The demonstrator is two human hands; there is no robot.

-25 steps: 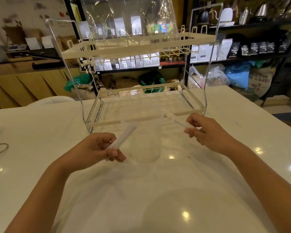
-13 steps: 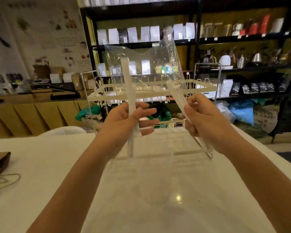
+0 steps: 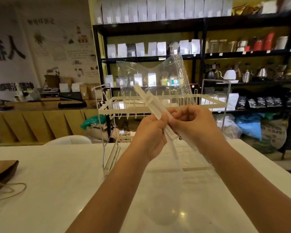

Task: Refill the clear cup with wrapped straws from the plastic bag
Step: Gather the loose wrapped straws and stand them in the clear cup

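Paper-wrapped straws (image 3: pixel 154 106), light and easily creased, are clamped at mid-length between the fingers of the left hand (image 3: pixel 150 132) and right hand (image 3: pixel 194 122), their ends fanning above and below. The plastic bag (image 3: pixel 151 78) stands behind the fingers. The clear cup is not discernible. A gentle mid-length grip looks best.
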